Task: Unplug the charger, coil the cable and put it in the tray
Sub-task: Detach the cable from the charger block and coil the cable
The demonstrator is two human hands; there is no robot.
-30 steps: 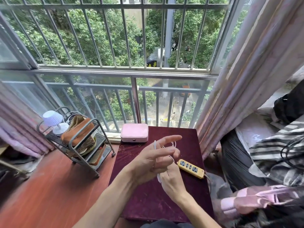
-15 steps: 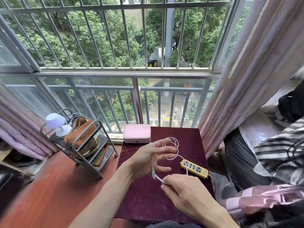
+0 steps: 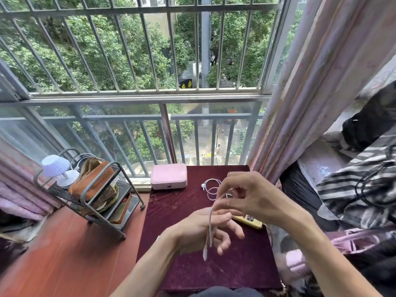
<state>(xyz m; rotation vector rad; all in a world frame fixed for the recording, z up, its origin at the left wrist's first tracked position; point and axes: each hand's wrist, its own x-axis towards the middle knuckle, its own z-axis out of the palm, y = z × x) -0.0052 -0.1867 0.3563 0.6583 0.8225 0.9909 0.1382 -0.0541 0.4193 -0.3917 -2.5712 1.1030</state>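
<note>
At a barred window, the cloth-covered table [image 3: 192,266] fills my view. A wire rack [image 3: 90,196] stands on the floor to its left, and a pink case [image 3: 168,176] sits at its far edge. A yellow strip [image 3: 249,221] lies partly hidden under my right hand [image 3: 248,196].

The white cable [image 3: 211,190] lies in loose loops on the table beside the case, then rises to both hands. Its near end dangles below my left hand [image 3: 199,230]. I judge it light, limp and slick. It will likely spring out of a coil unless pinned, and its ends look like the weak spots, so I would take hold along the cord rather than at a connector.

The hands sit close together above the table, with the right raised slightly beyond the left. My right fingers [image 3: 230,190] are bent in a pinch on the cord. My left fingers [image 3: 233,231] are spread and loosely bent, and the cord is draped across that hand like a spool. Which shelf counts as the tray I cannot tell.
</note>
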